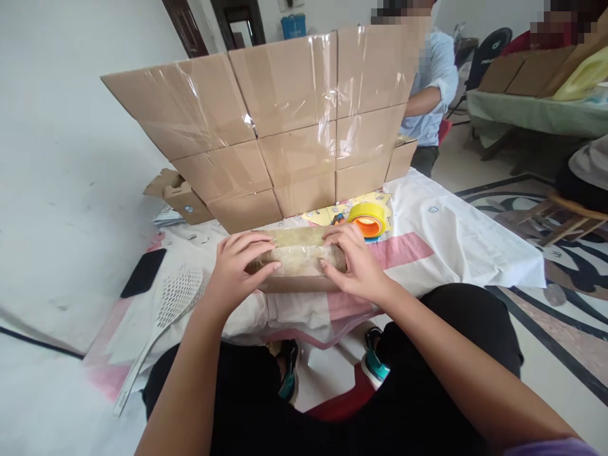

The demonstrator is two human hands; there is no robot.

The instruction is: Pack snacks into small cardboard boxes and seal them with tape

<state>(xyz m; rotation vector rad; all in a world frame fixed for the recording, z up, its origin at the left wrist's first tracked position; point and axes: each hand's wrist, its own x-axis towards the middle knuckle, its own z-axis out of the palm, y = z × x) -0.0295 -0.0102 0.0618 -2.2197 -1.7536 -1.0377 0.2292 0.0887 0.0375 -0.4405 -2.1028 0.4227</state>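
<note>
A small cardboard box (pixel 300 261), with clear tape over its top, lies at the table's near edge between my hands. My left hand (pixel 244 263) grips its left end, thumb on the near side and fingers over the top. At the right end my right hand (pixel 351 259) holds it the same way. Just behind the box, a roll of yellowish tape (pixel 365 218) on an orange core sits beside a small orange and dark tool (pixel 338 219), partly hidden. Both rest on or by a yellow patterned sheet (pixel 323 214).
Tall stacked cardboard boxes (pixel 294 120) wrapped in shiny tape stand behind. On the left are a black phone-like slab (pixel 144 272), a white fly swatter (pixel 178 297) and an opened carton (pixel 187 199). Across the table sits another person (pixel 430 82). A white and pink cloth (pixel 456 234) covers the table.
</note>
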